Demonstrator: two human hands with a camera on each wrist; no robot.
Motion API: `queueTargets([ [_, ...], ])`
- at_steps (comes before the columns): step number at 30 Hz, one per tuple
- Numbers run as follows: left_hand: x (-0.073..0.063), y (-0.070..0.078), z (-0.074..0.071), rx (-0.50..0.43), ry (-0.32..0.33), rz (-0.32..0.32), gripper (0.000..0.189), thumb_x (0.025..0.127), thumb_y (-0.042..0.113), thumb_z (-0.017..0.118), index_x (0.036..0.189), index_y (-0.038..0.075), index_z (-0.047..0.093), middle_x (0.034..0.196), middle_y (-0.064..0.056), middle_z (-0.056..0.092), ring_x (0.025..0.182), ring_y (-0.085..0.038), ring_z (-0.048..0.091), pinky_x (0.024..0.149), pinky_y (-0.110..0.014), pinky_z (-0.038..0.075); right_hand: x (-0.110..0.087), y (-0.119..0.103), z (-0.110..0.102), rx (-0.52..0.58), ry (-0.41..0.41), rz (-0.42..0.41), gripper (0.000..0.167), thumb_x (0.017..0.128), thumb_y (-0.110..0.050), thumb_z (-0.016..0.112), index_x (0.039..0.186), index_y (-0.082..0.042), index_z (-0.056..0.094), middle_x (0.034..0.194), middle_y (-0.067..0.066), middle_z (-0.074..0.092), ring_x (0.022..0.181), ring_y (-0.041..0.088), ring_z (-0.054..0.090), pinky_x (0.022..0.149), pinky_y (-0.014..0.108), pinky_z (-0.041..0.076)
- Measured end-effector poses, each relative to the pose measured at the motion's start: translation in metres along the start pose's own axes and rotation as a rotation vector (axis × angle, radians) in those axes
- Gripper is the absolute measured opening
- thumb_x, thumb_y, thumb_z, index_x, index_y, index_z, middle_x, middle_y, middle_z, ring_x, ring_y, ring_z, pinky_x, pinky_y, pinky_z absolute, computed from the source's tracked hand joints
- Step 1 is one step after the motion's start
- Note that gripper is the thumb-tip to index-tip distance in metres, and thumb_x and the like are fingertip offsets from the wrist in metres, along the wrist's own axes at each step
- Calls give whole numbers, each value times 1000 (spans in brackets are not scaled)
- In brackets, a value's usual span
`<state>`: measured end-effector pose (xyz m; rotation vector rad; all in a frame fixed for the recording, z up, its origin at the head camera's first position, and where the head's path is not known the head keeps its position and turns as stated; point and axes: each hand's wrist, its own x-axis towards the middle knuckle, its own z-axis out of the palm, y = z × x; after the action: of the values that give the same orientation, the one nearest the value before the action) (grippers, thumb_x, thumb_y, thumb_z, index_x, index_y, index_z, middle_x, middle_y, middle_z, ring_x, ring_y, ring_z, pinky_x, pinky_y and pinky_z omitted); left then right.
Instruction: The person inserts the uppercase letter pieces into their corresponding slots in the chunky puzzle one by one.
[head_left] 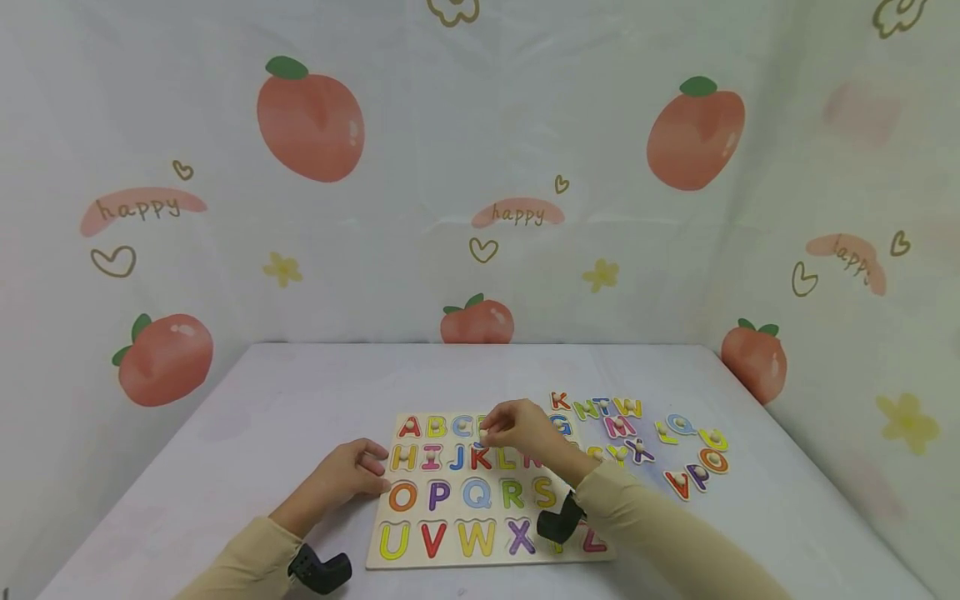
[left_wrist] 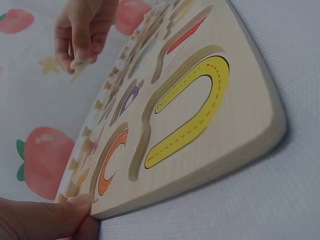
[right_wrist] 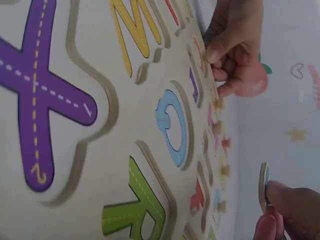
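A wooden alphabet puzzle board (head_left: 495,557) lies on the table, with coloured letter recesses and some knobbed letters seated in its upper rows. My left hand (head_left: 341,482) holds its left edge, thumb on the rim beside the orange O recess; in the left wrist view the thumb (left_wrist: 80,201) lies on top with a finger lower at the side. Above the upper rows, my right hand (head_left: 528,429) pinches a small wooden letter piece (right_wrist: 264,187) between thumb and fingers. A blue face shows on that piece in the right wrist view, edge-on, so its letter cannot be read.
Loose knobbed letters lie right of the board, among them a red K (head_left: 559,401), a pink M (head_left: 620,427), a yellow W (head_left: 628,407), an orange O (head_left: 713,461) and a red V (head_left: 677,484). A patterned curtain (head_left: 405,275) stands behind the table.
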<state>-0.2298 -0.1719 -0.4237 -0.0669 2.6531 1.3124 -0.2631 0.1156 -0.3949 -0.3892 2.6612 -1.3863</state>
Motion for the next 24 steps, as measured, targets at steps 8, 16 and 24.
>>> queueTargets([
  [8, 2, -2, 0, 12, 12, 0, 47, 74, 10, 81, 114, 0, 59, 86, -6, 61, 75, -17, 56, 66, -29, 48, 11, -6, 26, -34, -66, 16, 10, 80, -16, 78, 84, -12, 70, 76, -2, 63, 69, 12, 54, 62, 25, 44],
  [16, 2, -1, 1, 13, 9, 7, 47, 74, 10, 81, 114, 0, 59, 86, -5, 61, 75, -16, 56, 67, -29, 48, 12, -7, 38, -35, -113, 63, 9, 81, -14, 77, 80, -13, 68, 68, -1, 61, 60, 12, 52, 55, 24, 42],
  [24, -1, 1, 1, 16, 17, 5, 45, 74, 9, 80, 113, 0, 59, 86, -5, 61, 74, -16, 56, 67, -29, 49, 11, -9, 43, -30, -122, 81, 11, 81, -12, 77, 79, -12, 66, 67, -1, 60, 58, 11, 50, 53, 23, 41],
])
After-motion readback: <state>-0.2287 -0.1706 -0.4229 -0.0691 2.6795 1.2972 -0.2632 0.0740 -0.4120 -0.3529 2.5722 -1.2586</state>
